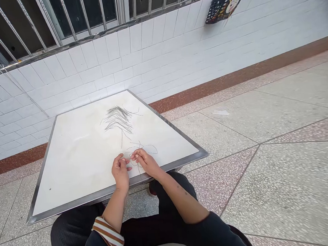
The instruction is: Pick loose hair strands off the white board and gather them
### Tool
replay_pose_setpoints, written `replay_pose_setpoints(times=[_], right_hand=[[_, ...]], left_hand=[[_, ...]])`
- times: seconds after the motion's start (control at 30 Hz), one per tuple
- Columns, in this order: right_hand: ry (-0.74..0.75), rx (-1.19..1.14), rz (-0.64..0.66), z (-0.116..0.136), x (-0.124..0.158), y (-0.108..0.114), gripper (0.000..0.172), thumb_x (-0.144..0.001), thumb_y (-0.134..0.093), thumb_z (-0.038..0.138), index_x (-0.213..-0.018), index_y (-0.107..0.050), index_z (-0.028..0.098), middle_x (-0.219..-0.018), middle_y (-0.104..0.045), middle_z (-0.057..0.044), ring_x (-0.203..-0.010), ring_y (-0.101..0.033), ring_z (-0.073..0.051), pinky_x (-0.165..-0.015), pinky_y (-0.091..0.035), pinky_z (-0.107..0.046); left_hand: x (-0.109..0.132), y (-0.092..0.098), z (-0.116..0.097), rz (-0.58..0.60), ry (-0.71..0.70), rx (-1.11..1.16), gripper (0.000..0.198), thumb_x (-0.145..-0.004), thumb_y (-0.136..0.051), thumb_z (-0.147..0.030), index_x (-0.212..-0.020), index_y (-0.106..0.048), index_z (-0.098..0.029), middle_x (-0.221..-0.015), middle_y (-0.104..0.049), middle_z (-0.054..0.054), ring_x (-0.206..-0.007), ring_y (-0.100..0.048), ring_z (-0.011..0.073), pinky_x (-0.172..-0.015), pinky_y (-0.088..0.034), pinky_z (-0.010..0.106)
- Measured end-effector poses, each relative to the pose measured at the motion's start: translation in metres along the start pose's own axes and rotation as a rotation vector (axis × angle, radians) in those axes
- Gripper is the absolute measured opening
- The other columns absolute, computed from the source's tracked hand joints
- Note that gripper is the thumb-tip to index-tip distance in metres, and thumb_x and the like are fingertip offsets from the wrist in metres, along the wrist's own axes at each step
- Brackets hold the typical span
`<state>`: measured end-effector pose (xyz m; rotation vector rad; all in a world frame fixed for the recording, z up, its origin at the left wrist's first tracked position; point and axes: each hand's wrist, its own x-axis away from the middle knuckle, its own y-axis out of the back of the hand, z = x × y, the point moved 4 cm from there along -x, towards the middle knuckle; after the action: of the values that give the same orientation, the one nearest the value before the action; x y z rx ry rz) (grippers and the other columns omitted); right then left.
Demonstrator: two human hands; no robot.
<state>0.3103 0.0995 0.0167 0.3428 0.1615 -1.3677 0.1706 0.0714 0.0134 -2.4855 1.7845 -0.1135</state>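
Observation:
Over the near edge of the white table, my right hand point(146, 162) pinches a thin dark wire point(154, 146). Part of that wire loops out beyond the fingers, and an end hangs down below the hand. My left hand point(120, 170) is close beside it, fingertips almost meeting those of the right. Its fingers are curled with thumb and forefinger together; what lies between them is too fine to make out. Farther up the tabletop is a loose pile of similar thin dark wires point(117, 117), bent in the middle, with a few strays on its near side.
The white table point(78, 161) has a grey metal rim and stands against a white tiled wall point(110, 66). Metal window bars point(68, 16) run above. A dark patterned basket point(224, 6) hangs at upper right. A white scrap point(220, 112) lies on the speckled floor.

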Motion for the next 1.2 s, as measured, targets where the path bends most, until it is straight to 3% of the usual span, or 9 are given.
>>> replay_pose_setpoints(times=[0.17,0.43,0.57,0.7,0.9,1.0,1.07,1.13,1.2], right_hand=[[0.069,0.226,0.025,-0.004,0.001,-0.004,0.033,-0.084,-0.057,0.023,-0.117,-0.053,0.026,-0.104,-0.066,-0.005,-0.095,-0.062,-0.021,-0.081,-0.053,-0.039],[0.210,0.564,0.039,-0.009,-0.003,-0.011,0.037,-0.084,-0.047,0.011,-0.118,-0.056,0.025,-0.105,-0.061,-0.009,-0.101,-0.056,-0.028,-0.087,-0.051,-0.048],[0.202,0.629,0.015,-0.014,-0.011,-0.006,0.034,-0.086,-0.045,0.011,-0.114,-0.059,0.024,-0.103,-0.061,-0.011,-0.099,-0.054,-0.030,-0.087,-0.049,-0.051],[0.197,0.687,0.009,-0.019,-0.017,-0.004,0.033,-0.087,-0.042,0.011,-0.112,-0.060,0.021,-0.101,-0.061,-0.011,-0.098,-0.054,-0.029,-0.084,-0.050,-0.047],[0.228,0.729,-0.002,-0.021,-0.024,-0.002,0.030,-0.089,-0.039,0.012,-0.107,-0.061,0.019,-0.098,-0.063,-0.010,-0.093,-0.055,-0.026,-0.077,-0.051,-0.042],[0.264,0.740,-0.052,0.004,-0.022,-0.003,0.031,-0.092,-0.035,0.013,-0.110,-0.060,0.018,-0.097,-0.064,-0.011,-0.095,-0.054,-0.027,-0.080,-0.050,-0.044],[0.319,0.739,-0.118,0.036,-0.012,-0.007,0.032,-0.095,-0.033,0.016,-0.117,-0.057,0.017,-0.104,-0.063,-0.013,-0.100,-0.053,-0.027,-0.086,-0.047,-0.046],[0.479,0.709,-0.242,0.080,0.008,-0.018,0.030,-0.097,-0.036,0.018,-0.120,-0.055,0.018,-0.106,-0.063,-0.012,-0.098,-0.055,-0.026,-0.088,-0.046,-0.045],[0.634,0.686,-0.135,0.118,0.029,-0.043,0.028,-0.096,-0.045,0.019,-0.122,-0.054,0.021,-0.104,-0.065,-0.010,-0.098,-0.057,-0.025,-0.086,-0.047,-0.043]], left_hand=[[-0.004,0.005,0.001,-0.037,0.061,0.064,0.040,-0.082,-0.060,-0.041,-0.109,-0.062,-0.011,-0.083,-0.066,0.008,-0.081,-0.068,0.0194,-0.060,-0.059,0.030],[-0.004,0.028,-0.006,-0.100,0.033,0.004,0.040,-0.081,-0.061,-0.041,-0.107,-0.064,-0.010,-0.083,-0.065,0.008,-0.081,-0.068,0.0200,-0.058,-0.061,0.031],[-0.009,0.051,-0.016,-0.114,-0.035,-0.117,0.038,-0.078,-0.063,-0.039,-0.106,-0.068,-0.013,-0.075,-0.062,0.004,-0.074,-0.066,0.0178,-0.053,-0.058,0.028],[-0.008,0.084,-0.033,-0.156,-0.110,-0.208,0.036,-0.079,-0.062,-0.038,-0.107,-0.069,-0.016,-0.070,-0.060,0.001,-0.068,-0.062,0.0141,-0.059,-0.057,0.027],[0.013,0.123,-0.069,-0.229,-0.167,-0.238,0.041,-0.081,-0.059,-0.043,-0.110,-0.067,-0.016,-0.070,-0.057,0.000,-0.067,-0.061,0.0132,-0.061,-0.056,0.027],[0.027,0.129,-0.087,-0.242,-0.190,-0.218,0.044,-0.082,-0.059,-0.044,-0.116,-0.063,-0.018,-0.070,-0.056,-0.001,-0.069,-0.062,0.0137,-0.060,-0.055,0.026],[0.035,0.130,-0.097,-0.237,-0.212,-0.206,0.046,-0.082,-0.059,-0.044,-0.121,-0.060,-0.020,-0.071,-0.055,-0.001,-0.070,-0.062,0.0137,-0.060,-0.054,0.025],[0.042,0.128,-0.106,-0.214,-0.234,-0.193,0.047,-0.083,-0.060,-0.043,-0.124,-0.059,-0.020,-0.071,-0.055,-0.002,-0.069,-0.061,0.0132,-0.061,-0.054,0.024],[0.049,0.124,-0.113,-0.175,-0.236,-0.165,0.046,-0.083,-0.061,-0.042,-0.123,-0.059,-0.019,-0.069,-0.055,-0.002,-0.067,-0.060,0.0128,-0.060,-0.053,0.024]])
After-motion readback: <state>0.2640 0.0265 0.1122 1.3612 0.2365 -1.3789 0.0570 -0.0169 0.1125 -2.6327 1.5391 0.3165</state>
